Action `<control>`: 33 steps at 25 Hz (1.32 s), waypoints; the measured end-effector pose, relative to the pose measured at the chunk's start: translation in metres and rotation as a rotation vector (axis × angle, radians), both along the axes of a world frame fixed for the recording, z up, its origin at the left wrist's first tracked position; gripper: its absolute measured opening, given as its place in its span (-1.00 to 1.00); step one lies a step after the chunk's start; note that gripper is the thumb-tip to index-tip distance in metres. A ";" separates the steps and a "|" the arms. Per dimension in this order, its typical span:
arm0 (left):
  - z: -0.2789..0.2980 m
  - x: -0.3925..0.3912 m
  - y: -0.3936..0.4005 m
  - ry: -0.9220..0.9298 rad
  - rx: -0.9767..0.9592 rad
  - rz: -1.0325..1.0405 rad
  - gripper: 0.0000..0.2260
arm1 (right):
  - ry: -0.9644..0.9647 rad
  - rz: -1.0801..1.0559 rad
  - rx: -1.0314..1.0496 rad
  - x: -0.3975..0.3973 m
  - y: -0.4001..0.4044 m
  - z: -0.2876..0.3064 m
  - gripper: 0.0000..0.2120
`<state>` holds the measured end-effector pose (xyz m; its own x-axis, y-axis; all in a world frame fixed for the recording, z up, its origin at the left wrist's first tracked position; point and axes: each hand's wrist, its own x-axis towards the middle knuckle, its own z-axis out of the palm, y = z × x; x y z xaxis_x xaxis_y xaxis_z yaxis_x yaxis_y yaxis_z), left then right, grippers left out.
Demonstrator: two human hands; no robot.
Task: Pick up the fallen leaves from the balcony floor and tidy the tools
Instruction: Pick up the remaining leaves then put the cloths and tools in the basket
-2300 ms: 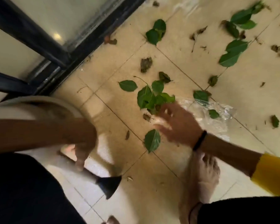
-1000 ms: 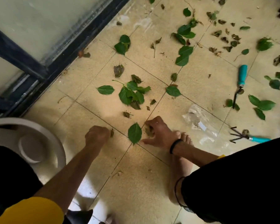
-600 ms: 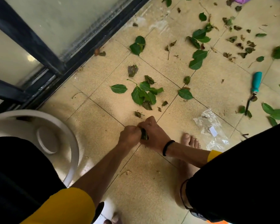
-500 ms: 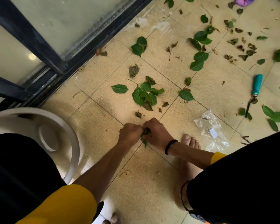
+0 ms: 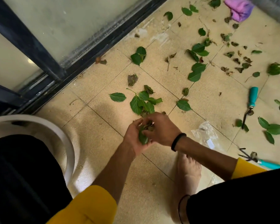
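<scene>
Leaves, green and crumpled brown, bunched in grip of left hand and right hand.

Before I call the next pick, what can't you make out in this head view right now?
- Leaves in the left hand: count hidden by the right hand and curled fingers.
- Rake tool: handle end covered by the dark trouser leg.
- White pot: inside hidden by the other leg.
- Purple cloth: cut off by the top edge.
</scene>
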<state>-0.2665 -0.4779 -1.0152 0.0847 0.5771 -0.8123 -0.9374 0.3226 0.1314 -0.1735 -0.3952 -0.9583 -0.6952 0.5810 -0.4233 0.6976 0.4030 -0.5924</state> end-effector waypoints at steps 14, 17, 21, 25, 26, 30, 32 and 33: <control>-0.010 -0.034 -0.024 -0.154 0.133 0.390 -0.78 | -0.306 0.091 0.108 -0.054 0.103 -0.036 0.27; -0.013 -0.045 -0.039 -0.140 0.105 0.447 -0.79 | -0.447 0.297 0.267 -0.081 0.102 -0.062 0.32; -0.024 -0.058 -0.057 -0.116 0.077 0.489 -0.80 | -0.256 0.287 0.318 -0.089 0.088 -0.085 -0.21; -0.024 -0.063 -0.060 -0.082 0.070 0.540 -0.82 | -0.036 0.187 0.257 -0.084 0.088 -0.088 -0.76; -0.023 -0.062 -0.059 -0.074 0.064 0.546 -0.84 | -0.011 0.139 0.238 -0.082 0.089 -0.084 -0.78; -0.018 -0.060 -0.042 -0.028 0.066 0.529 -0.82 | 0.097 -0.043 0.042 -0.073 0.074 -0.039 -0.88; -0.012 -0.055 -0.033 -0.046 0.097 0.521 -0.77 | 0.065 0.065 -0.059 -0.069 0.052 -0.016 -0.87; -0.010 -0.052 -0.028 -0.043 0.097 0.515 -0.76 | 0.032 0.147 -0.047 -0.068 0.039 -0.011 -0.86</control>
<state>-0.3189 -0.5056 -1.0252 -0.1979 0.6252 -0.7549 -0.9765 -0.1929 0.0962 -0.2416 -0.3561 -0.9696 -0.7850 0.4521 -0.4237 0.6134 0.4711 -0.6338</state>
